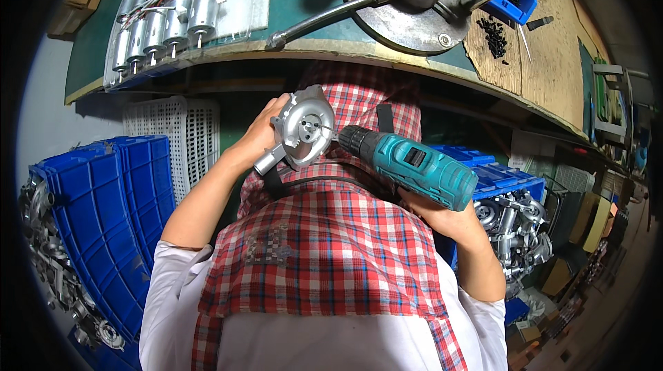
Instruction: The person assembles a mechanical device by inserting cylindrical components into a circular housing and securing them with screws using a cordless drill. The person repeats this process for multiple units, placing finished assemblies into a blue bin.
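My left hand (264, 128) is wrapped round the left side of a silver metal blower housing (299, 118), held up over my lap. Its round face, with several small holes near the centre, is turned right, and a short outlet pipe points down and left. A teal cordless drill (423, 165) lies level in my right hand (440, 213), which grips it from below, with the fingers largely hidden. The drill's black chuck faces the housing. A thin bit reaches from it to the holes at the centre; whether it touches a screw is too small to tell.
Ahead is a green-topped bench (304, 5) with several silver motors (157, 25), a lever press (407, 5), loose black screws (493, 38) and a blue parts bin (514, 1). Blue crates (103, 191) and a white basket (173, 129) stand left; metal housings (514, 233) are piled right.
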`<control>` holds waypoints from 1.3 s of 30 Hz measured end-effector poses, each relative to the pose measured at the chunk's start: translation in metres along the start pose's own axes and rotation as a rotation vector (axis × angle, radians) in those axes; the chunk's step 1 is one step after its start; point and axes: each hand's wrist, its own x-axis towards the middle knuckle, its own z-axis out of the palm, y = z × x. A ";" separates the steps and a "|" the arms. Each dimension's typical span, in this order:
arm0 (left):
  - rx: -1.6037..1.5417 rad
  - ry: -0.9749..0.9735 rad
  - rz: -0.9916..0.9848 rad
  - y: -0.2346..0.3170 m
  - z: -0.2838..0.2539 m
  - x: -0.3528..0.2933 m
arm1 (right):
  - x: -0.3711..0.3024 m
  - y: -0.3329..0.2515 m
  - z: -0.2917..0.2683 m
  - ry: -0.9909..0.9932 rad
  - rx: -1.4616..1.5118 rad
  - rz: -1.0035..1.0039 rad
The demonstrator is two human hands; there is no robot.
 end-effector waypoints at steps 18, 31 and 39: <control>0.031 0.009 0.014 0.004 0.000 -0.001 | -0.001 0.001 -0.001 -0.012 -0.029 -0.030; 0.058 0.003 0.087 0.002 -0.001 -0.002 | 0.004 0.008 0.002 -0.017 -0.023 -0.068; 0.050 -0.013 0.072 0.003 -0.003 0.000 | 0.004 0.008 0.002 -0.013 0.055 0.010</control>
